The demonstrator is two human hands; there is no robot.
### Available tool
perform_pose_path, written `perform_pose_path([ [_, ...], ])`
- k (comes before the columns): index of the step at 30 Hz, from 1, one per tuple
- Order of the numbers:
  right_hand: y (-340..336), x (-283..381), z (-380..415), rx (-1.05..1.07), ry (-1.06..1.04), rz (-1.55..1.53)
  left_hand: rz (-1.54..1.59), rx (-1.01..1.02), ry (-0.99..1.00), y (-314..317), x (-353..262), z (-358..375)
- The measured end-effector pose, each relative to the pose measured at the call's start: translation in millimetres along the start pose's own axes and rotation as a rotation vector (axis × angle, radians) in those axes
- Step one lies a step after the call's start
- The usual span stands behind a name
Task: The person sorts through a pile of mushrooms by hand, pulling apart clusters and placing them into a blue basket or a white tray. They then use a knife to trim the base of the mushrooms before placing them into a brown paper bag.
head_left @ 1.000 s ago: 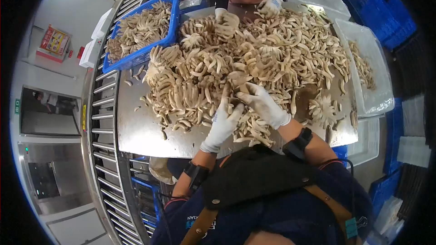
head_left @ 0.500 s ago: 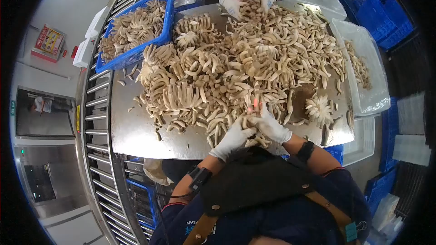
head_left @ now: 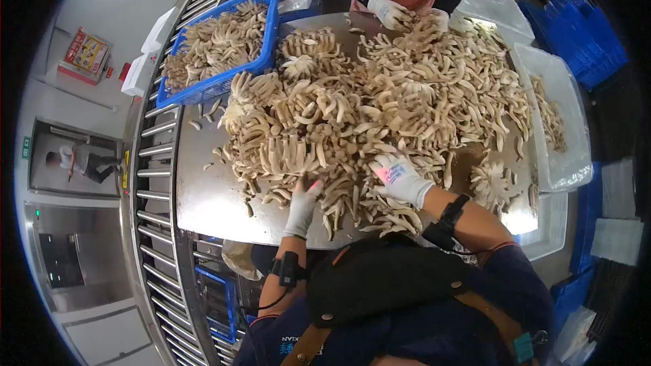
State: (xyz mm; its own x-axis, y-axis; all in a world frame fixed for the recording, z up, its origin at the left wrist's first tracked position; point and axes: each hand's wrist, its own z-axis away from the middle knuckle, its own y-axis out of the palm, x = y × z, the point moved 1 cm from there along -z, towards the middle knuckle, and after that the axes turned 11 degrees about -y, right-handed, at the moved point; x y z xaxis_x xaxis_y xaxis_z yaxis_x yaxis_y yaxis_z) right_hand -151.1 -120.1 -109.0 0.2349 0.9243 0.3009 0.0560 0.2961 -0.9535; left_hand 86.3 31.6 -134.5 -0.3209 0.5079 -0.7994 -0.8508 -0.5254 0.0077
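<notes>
A large heap of pale brown mushrooms [head_left: 291, 152] with long curved stems covers much of the metal table [head_left: 203, 213]. At the near left edge of the heap is my left hand [head_left: 302, 209], in a white glove, thumb and fingers apart. Its fingertips reach the mushrooms and partly blend in with them. My right hand [head_left: 401, 179], also gloved, rests over the near middle of the heap with its fingers stretched out. Loose mushrooms lie between and below my hands. To the right sits a pale mushroom cluster [head_left: 491, 183], its stems fanned out.
Across the table a person's gloved hand [head_left: 390, 12] handles mushrooms. A blue basket [head_left: 271, 34] full of mushrooms stands at the back left, by the roller conveyor [head_left: 154, 196]. On the right is a plastic-lined white bin [head_left: 569, 132] holding mushrooms. Another person [head_left: 81, 160] is near a doorway.
My hands were together over mushrooms at the near edge. They have separated: the left moved left, the right up onto the heap. The view shifted slightly, and the co-worker's hands moved.
</notes>
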Motion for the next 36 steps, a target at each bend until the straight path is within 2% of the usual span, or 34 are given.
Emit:
perform_pose_path([
  [1,-30,4,-10,0.084,0.029,-0.069,0.098,-0.002,0.007,-4,-3,-2],
  [2,-24,5,-21,-0.149,0.075,-0.089,0.194,-0.003,0.012,-5,-8,-7],
  [4,-38,4,-59,-0.215,0.039,-0.169,0.220,0.033,0.008,0,-21,-33],
  [5,-44,7,-73,-0.106,0.094,-0.175,0.238,0.033,-0.001,9,-35,-37],
  [8,-35,-3,-103,-0.015,0.288,-0.294,0.333,0.063,-0.011,17,-55,-47],
  [10,-21,-12,-99,-0.112,0.257,-0.340,0.354,0.100,-0.035,12,-54,-49],
  [11,-22,-12,-95,-0.150,0.249,-0.344,0.381,0.253,0.006,9,-49,-51],
  [14,-44,0,-78,-0.260,0.182,-0.327,0.533,0.387,0.043,26,-61,-15],
  [15,-47,1,-65,-0.300,0.125,-0.289,0.522,0.480,0.050,22,-50,-21],
  [16,-54,-1,-51,-0.339,0.069,-0.252,0.503,0.511,-0.037,21,-50,-14],
  [18,-81,3,-21,-0.415,0.098,-0.398,0.470,0.568,-0.228,23,-57,19],
  [19,-100,8,-8,-0.414,0.134,-0.435,0.431,0.566,-0.240,33,-64,31],
  [21,-109,6,7,-0.356,0.244,-0.476,-0.040,0.488,0.093,34,-11,-7],
  [22,-107,3,10,-0.356,0.275,-0.470,0.172,0.500,-0.164,43,-7,-8],
  [23,-112,3,11,-0.208,0.375,-0.516,0.406,0.452,-0.412,55,-14,-1],
  [26,-78,-4,23,-0.256,0.351,-0.316,0.486,0.417,-0.302,69,-4,11],
  [29,-52,-10,25,-0.196,0.237,-0.370,0.344,0.449,0.062,69,-2,29],
  [30,-45,-11,18,-0.172,0.203,-0.417,0.589,0.519,-0.056,68,-9,39],
  [32,-42,-22,0,-0.034,0.296,-0.502,0.395,0.443,-0.009,64,5,25],
  [34,-42,-26,-10,0.023,0.334,-0.528,-0.333,0.236,0.436,57,12,16],
  [35,-42,-23,-11,0.029,0.280,-0.466,-0.475,0.135,0.416,56,10,13],
  [36,-42,-19,-6,0.038,0.226,-0.402,-0.436,0.097,0.492,57,8,11],
])
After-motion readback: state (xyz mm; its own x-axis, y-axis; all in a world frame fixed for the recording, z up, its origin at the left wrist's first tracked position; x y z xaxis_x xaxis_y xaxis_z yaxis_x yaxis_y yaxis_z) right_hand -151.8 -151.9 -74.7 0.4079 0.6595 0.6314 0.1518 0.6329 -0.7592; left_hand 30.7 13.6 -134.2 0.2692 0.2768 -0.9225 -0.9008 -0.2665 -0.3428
